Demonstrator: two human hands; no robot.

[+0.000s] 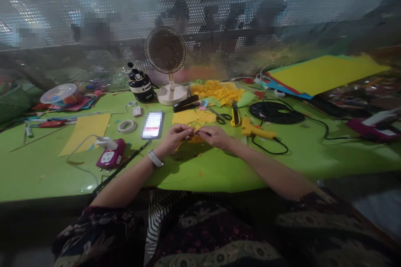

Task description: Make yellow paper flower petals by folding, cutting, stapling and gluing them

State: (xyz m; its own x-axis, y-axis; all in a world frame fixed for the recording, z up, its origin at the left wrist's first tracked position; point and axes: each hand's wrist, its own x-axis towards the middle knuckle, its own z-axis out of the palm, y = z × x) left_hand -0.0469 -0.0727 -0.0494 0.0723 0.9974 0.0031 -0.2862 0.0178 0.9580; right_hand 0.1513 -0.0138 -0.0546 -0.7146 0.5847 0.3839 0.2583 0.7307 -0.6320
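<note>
Both my hands meet over the green tabletop (184, 171), fingertips pinched close together. Between them is a small yellow-orange piece of paper (194, 130), partly hidden by the fingers. My left hand (177, 138), with a white band at the wrist, pinches it from the left. My right hand (216, 137) pinches it from the other side. Just beyond the hands lie a yellow paper sheet (183, 117) and small yellow scraps (205, 115). Dark scissors (223, 117), a yellow box cutter (234, 114) and a yellow glue gun (257, 129) rest to the right.
A fan (171, 96), a dark bottle (140, 87), a stapler (186, 103) and heaped yellow-orange paper pieces (216, 91) stand behind. On the left are a phone (152, 125), tape roll (126, 126) and purple power adapter (111, 154). A black cable reel (275, 112) and coloured sheets (326, 75) lie right.
</note>
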